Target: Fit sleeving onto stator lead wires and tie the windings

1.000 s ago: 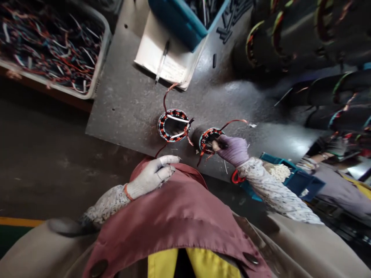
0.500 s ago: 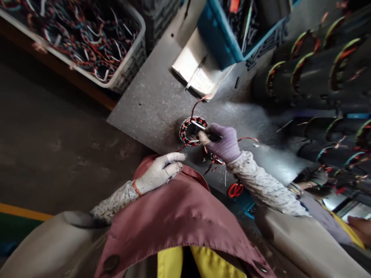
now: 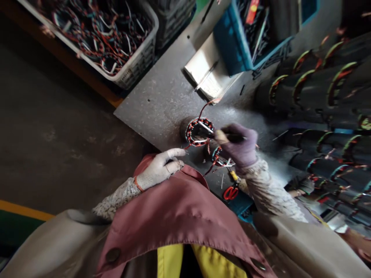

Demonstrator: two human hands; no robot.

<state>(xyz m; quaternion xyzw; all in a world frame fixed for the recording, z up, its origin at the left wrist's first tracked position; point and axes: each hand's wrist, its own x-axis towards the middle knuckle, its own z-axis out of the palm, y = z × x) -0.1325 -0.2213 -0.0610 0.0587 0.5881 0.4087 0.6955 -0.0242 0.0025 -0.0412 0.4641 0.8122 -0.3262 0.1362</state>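
Observation:
A wire-wound stator ring [image 3: 190, 133], with red and black windings and white sleeves, sits upright on the metal table. Copper-red leads stick out from it. My right hand [image 3: 239, 144], in a purple glove, is just right of the ring, its fingers closed round a dark, slim object [image 3: 235, 138] whose kind I cannot make out. My left hand [image 3: 159, 166], in a whitish glove, rests at the table's near edge by a lead. Its thumb and forefinger are apart, with nothing seen between them. A second wound ring [image 3: 215, 155] lies partly hidden below my right hand.
Red-handled scissors [image 3: 231, 192] lie near the front edge. Beyond the ring are a notebook [image 3: 199, 69] with a pen and a blue bin [image 3: 236, 50] of dark parts. A white crate [image 3: 145, 50] of wound rings stands left. Several dark cylinders with rings [image 3: 315, 88] are at right.
My right hand has moved right, away from the ring's opening, uncovering more of the second ring. The view has shifted slightly. My left hand has hardly moved.

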